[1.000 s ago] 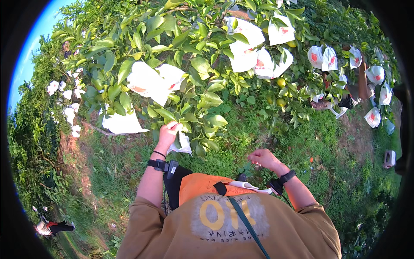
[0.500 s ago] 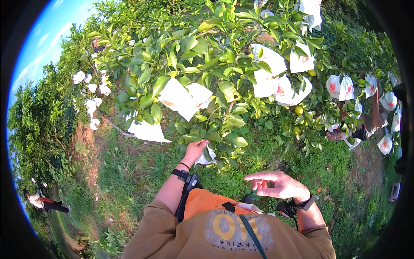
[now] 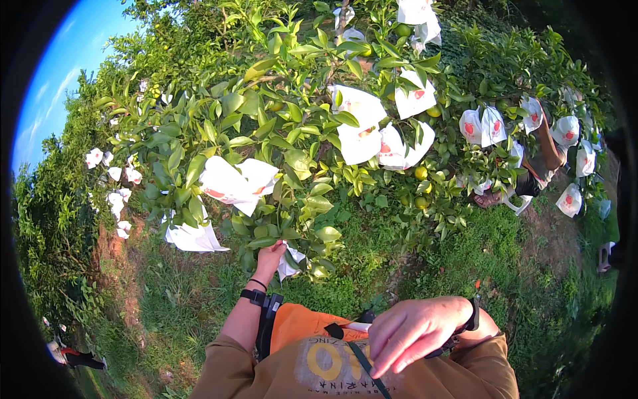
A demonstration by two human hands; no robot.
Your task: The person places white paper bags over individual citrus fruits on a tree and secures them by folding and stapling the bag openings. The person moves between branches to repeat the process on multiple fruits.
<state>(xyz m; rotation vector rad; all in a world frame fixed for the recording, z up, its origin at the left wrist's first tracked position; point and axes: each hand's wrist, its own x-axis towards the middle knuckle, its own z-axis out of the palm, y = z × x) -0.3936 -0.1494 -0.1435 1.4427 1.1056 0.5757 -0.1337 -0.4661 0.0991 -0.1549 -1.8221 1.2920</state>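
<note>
My left hand (image 3: 268,258) is raised to the low front of a leafy citrus tree (image 3: 306,199). Its fingers are closed at a leafy twig, right beside a small crumpled white paper bag (image 3: 290,262); leaves hide what exactly they pinch. In front of my chest, my right hand (image 3: 415,329) is held palm down. Its fingers stretch down and to the left, apart from one another, with nothing seen in them. Below and behind that hand, an orange pouch (image 3: 292,327) hangs at my front, with a white edge (image 3: 357,326) showing at its top.
White bags with red prints (image 3: 229,183) hang all over the branches. Yellow-green fruit (image 3: 421,173) shows among leaves at right. Another person's arm (image 3: 549,143) reaches into the tree at far right. A person (image 3: 70,357) stands far left. Grass (image 3: 199,299) covers the ground.
My right hand has swung down and inward to my chest, its fingers turning downward. The left hand keeps its place by the small bag while the view has shifted to the right.
</note>
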